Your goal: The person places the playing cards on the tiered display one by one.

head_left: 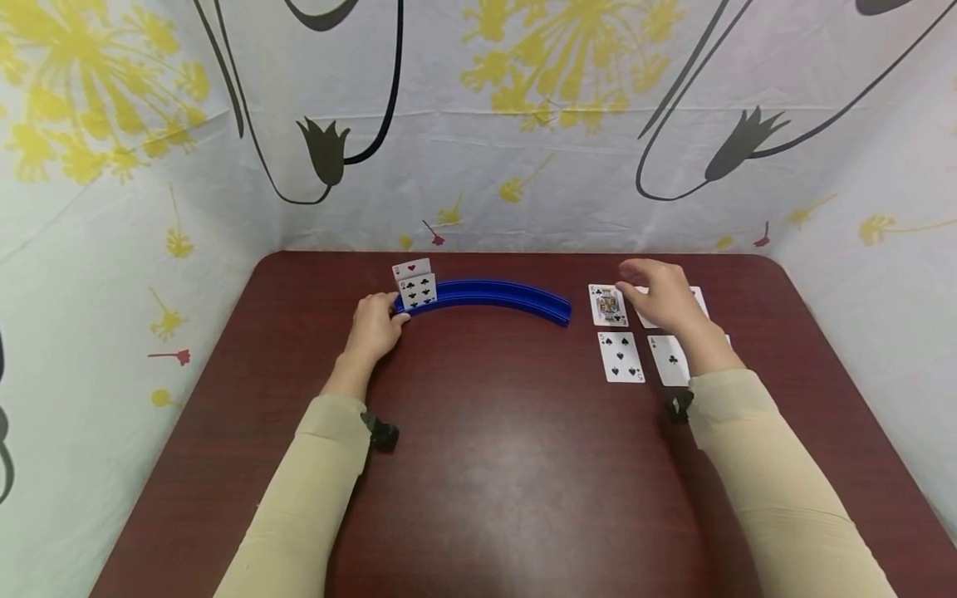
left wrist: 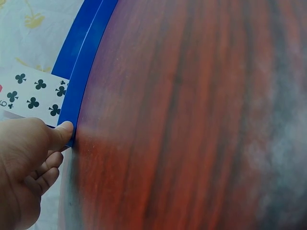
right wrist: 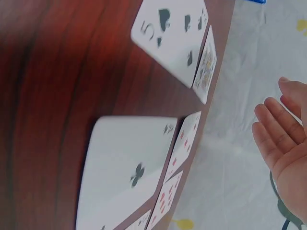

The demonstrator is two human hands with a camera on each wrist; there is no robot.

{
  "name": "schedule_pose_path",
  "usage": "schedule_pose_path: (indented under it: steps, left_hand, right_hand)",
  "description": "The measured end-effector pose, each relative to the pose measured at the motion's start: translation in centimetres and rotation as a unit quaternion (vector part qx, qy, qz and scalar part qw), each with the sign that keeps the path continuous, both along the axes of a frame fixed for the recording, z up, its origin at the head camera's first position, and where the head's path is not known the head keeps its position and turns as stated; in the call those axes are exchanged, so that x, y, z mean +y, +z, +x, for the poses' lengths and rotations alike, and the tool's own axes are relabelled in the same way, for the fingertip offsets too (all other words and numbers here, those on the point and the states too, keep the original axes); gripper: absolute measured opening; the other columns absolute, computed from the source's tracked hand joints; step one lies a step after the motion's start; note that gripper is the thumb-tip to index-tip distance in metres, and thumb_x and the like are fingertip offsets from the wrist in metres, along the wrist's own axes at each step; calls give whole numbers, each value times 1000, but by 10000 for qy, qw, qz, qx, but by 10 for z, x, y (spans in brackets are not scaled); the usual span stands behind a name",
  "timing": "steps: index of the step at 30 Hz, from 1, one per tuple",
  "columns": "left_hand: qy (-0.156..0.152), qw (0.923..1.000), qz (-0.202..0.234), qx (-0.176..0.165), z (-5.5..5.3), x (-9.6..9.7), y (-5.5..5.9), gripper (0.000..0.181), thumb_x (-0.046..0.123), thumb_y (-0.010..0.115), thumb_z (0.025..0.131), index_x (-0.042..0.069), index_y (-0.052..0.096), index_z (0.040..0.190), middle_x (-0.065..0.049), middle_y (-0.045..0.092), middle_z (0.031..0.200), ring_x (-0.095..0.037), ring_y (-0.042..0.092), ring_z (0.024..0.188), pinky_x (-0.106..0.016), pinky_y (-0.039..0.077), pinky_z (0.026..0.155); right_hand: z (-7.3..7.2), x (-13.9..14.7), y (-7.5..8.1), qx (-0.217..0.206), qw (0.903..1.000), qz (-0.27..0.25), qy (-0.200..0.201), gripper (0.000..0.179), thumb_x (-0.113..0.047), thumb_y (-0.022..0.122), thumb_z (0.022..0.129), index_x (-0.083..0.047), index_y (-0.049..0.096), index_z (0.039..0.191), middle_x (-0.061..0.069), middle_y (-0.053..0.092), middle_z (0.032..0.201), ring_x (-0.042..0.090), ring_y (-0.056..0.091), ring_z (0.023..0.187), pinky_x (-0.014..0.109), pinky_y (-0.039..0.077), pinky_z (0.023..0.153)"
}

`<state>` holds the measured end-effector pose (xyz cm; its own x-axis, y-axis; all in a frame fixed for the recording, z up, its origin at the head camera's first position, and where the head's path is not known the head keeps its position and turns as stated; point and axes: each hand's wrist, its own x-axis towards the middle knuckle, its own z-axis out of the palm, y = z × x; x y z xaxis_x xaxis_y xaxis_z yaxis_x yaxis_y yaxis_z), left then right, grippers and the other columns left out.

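My left hand [head_left: 372,325] grips the left end of a curved blue card holder [head_left: 493,292], its thumb on the front edge. In that end stand a six of clubs [head_left: 417,291] and, behind it, a card with a heart [head_left: 412,267]. My right hand [head_left: 668,303] is raised above face-up cards, fingers slightly bent, holding nothing in the right wrist view. Near it lie a king [head_left: 608,306], a five of spades [head_left: 620,357] and an ace of clubs [right wrist: 129,167]. The right wrist view also shows a diamond card [right wrist: 182,143] and another red-pip card [right wrist: 165,199].
A dark red-brown wooden table [head_left: 508,465] carries everything. Patterned white cloth [head_left: 449,149] hangs behind its far edge and along the sides. Part of another card [right wrist: 139,220] shows beside the ace. My right hand and forearm cover parts of the cards in the head view.
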<state>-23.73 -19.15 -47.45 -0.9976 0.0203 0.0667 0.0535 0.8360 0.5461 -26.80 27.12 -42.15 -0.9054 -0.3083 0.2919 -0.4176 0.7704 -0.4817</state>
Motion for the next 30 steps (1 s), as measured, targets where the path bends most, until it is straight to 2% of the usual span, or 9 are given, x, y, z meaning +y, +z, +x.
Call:
schedule_pose_path:
  steps: [13, 19, 30]
  left_hand:
    - [0, 10000, -6, 33, -1, -1, -1, 49, 15, 68, 98, -9, 56, 139, -27, 62, 127, -40, 55, 120, -51, 43, 105]
    - [13, 10000, -44, 22, -1, 0, -1, 49, 16, 68, 98, -9, 56, 139, -27, 62, 128, -40, 54, 120, -51, 43, 105]
    - [37, 10000, -23, 57, 0, 1, -1, 48, 15, 69, 98, -8, 57, 138, -26, 63, 125, -39, 56, 118, -51, 44, 104]
  right_hand:
    - [3, 30, -10, -214, 9992, 99, -309, 31, -6, 68, 96, 10, 64, 122, 30, 67, 115, 48, 66, 102, 60, 50, 89]
    - [3, 45, -17, -134, 9988, 169, -434, 30, -6, 68, 95, 11, 64, 121, 31, 68, 111, 49, 67, 98, 59, 51, 87]
    - [5, 69, -21, -614, 9945, 176, -828, 35, -8, 66, 98, 9, 61, 128, 32, 64, 120, 51, 63, 106, 62, 50, 89]
